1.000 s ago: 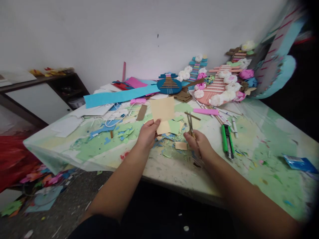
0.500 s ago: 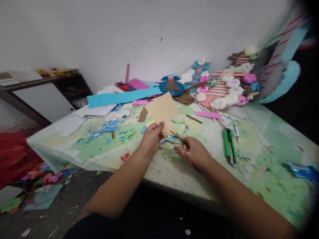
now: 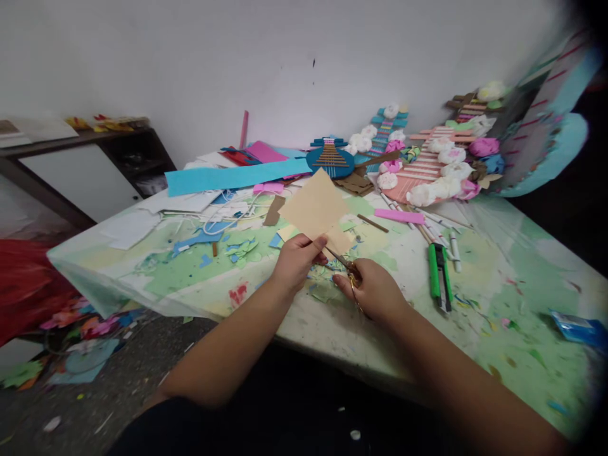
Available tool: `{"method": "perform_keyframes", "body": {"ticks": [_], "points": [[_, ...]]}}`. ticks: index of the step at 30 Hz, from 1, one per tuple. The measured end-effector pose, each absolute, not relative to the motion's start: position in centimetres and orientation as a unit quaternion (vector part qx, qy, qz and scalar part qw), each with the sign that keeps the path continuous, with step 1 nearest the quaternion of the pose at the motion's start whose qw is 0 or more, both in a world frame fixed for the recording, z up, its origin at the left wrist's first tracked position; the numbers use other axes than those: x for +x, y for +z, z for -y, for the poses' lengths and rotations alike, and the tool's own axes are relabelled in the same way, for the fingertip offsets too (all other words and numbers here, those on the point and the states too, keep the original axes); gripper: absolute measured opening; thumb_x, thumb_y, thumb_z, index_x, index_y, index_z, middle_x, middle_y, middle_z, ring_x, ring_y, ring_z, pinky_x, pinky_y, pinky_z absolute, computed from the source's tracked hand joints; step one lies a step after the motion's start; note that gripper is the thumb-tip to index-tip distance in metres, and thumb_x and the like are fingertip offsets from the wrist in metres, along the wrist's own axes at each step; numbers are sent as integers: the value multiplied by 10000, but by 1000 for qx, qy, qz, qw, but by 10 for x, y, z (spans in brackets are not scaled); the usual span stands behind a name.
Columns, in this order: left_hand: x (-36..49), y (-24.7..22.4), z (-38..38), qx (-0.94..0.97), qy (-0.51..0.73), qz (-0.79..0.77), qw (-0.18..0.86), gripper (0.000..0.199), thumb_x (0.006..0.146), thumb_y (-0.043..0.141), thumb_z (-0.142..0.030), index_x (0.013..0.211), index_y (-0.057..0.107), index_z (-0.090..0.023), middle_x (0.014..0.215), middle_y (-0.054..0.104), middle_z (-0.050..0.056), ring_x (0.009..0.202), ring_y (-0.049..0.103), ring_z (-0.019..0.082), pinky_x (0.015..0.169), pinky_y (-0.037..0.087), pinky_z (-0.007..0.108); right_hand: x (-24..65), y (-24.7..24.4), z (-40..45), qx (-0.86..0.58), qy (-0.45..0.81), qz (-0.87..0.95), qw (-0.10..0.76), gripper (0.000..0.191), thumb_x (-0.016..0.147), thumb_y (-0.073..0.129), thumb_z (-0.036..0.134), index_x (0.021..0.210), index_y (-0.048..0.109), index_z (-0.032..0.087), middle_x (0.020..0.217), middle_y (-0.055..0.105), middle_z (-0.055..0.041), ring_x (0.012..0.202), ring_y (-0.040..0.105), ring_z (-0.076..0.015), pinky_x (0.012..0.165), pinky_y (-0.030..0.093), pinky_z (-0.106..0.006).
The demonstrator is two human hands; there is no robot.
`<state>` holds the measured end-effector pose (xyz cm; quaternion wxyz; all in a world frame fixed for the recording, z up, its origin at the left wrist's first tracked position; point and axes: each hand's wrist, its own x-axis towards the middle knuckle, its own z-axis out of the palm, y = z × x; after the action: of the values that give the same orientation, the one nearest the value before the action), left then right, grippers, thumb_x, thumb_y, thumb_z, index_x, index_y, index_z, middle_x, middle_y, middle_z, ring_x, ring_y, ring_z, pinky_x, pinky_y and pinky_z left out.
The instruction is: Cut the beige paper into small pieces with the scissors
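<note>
L hand [image 3: 300, 266] pinches the near corner of a tan paper square [image 3: 316, 204] over the tabletop [image 3: 297, 323]; R hand [image 3: 379, 289] has its grip closed round gold-handled scissors [image 3: 352, 272]. Paper's prob. light, stiffish, easily creased; best held by an edge, w/ fingertips clear of the blades.

The paper [image 3: 314, 206] is plain tan, the scissors [image 3: 353, 276] gold-handled.
</note>
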<state>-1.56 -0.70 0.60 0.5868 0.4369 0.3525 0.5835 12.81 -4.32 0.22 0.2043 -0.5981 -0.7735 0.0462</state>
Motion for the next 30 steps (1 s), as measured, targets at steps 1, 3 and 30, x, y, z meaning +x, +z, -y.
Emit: {"method": "perform_keyframes", "body": {"ticks": [1, 3, 30], "points": [[-16, 6, 7, 445, 583, -355, 580, 212, 595, 589, -300, 624, 533, -97, 482, 500, -17, 425, 454, 48, 467, 409, 199, 128, 2, 43, -600, 37, 773, 204, 376, 692, 345, 531, 623, 439, 174, 597, 468, -20, 522, 365, -106, 461, 221, -212], [-17, 5, 8, 456, 573, -370, 572, 219, 598, 583, -310, 623, 538, -97, 491, 515, -10, 447, 479, 62, 504, 426, 223, 129, 3, 43, -609, 25, 766, 203, 386, 692, 334, 541, 612, 433, 176, 588, 463, -19, 514, 359, -107, 455, 214, -214], [-24, 17, 11, 422, 550, -375, 615, 270, 605, 565, -366, 576, 514, -103, 468, 537, 11, 438, 513, 86, 491, 432, 234, 131, 4, 41, -614, 84, 766, 168, 440, 658, 323, 598, 525, 385, 183, 484, 430, 14, 440, 327, -83, 420, 183, -206]]}}
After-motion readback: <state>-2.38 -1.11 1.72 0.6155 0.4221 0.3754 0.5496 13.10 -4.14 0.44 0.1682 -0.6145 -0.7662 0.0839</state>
